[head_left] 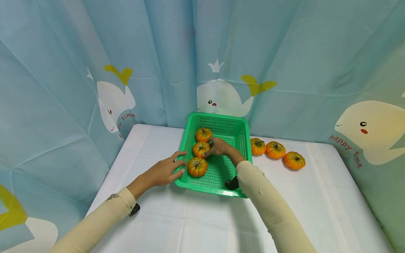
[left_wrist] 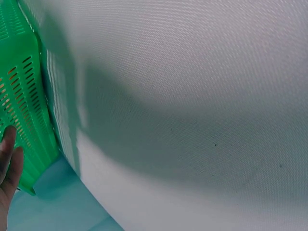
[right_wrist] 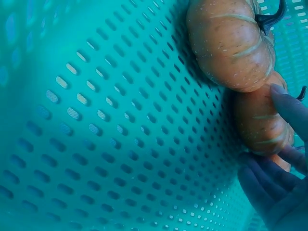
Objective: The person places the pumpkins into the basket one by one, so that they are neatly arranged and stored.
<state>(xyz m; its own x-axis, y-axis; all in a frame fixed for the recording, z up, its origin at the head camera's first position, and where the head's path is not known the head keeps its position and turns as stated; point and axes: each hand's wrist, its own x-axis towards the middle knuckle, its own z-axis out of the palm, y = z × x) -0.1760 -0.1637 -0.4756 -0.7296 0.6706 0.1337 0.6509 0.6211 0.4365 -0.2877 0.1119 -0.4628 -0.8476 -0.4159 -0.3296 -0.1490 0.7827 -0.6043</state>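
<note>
A green plastic basket with slotted walls stands on the white table and holds several small orange pumpkins along its left side. My right hand reaches in from the right and grips the middle pumpkin, thumb on one side and fingers on the other. Nearer me sits the front pumpkin; behind is the back pumpkin. At the basket's left rim my left hand has its fingers spread, fingertips at the edge. In the left wrist view, fingers lie against the slotted outer wall.
Right of the basket, a row of loose pumpkins lies on the white tablecloth. Behind the table hangs a blue curtain printed with whales.
</note>
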